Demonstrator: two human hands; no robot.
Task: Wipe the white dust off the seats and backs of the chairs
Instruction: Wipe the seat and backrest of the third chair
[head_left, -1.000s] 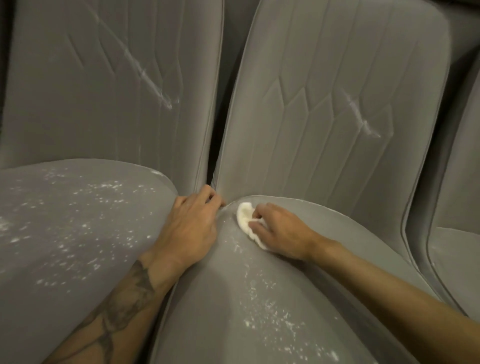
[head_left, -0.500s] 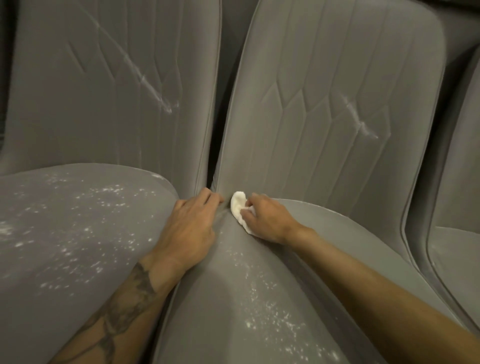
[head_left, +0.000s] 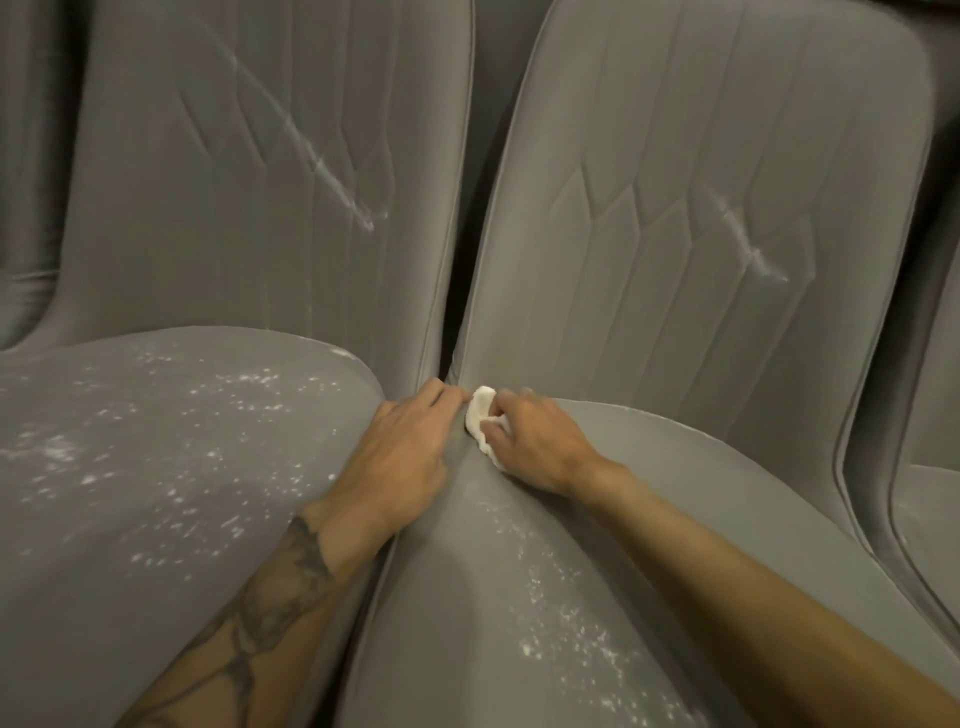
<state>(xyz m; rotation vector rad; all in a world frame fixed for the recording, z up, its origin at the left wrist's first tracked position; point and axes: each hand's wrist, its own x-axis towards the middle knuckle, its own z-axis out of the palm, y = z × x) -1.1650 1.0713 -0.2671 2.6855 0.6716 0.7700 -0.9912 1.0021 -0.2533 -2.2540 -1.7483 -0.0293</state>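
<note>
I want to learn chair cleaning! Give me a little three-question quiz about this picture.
1. True or false: the right hand pinches the white cloth.
2. Fill in: the left chair back and the right chair back each show a slanted white ___.
3. Where is the cloth? A) left chair back B) rear corner of the right seat C) right chair back
Key: 1 true; 2 streak; 3 B.

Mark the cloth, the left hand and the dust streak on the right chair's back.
cloth (head_left: 480, 413), head view, its exposed upper fold.
left hand (head_left: 405, 457), head view, back of the hand.
dust streak (head_left: 749, 249), head view, middle of the white line.
</note>
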